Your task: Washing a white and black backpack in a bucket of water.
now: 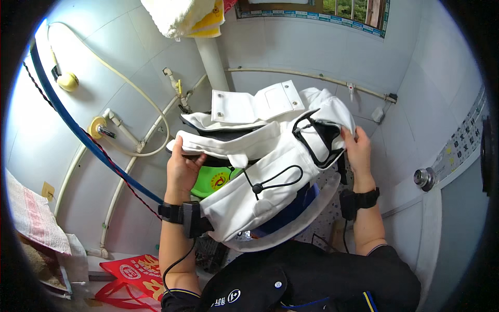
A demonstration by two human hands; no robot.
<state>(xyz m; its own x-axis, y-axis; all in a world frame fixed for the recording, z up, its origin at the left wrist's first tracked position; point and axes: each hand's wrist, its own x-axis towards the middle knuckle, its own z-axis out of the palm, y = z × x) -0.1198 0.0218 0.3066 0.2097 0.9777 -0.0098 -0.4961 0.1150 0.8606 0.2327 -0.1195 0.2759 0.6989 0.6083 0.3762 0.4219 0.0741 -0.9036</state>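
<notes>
A white fabric bag, likely a backpack (269, 156), is held up in front of my chest. It has open zips with dark lining, a black drawcord with a toggle (257, 188), and a flap with metal snaps (255, 103). My left hand (185, 165) grips a padded edge at the bag's left, thumb on top. My right hand (356, 146) pinches the fabric at its right end, beside an open zipped pocket (321, 136). Under the bag show a bright green plastic item (210, 181), a dark blue surface (286, 212) and a curved translucent rim (288, 236), each partly hidden.
Pipes and a tap (106, 130) run along the tiled wall at left, with a hose and a blue tube (85, 136). A red bag (134, 275) lies low at left. A door with a round knob (424, 178) stands at right. Towels (187, 17) hang above.
</notes>
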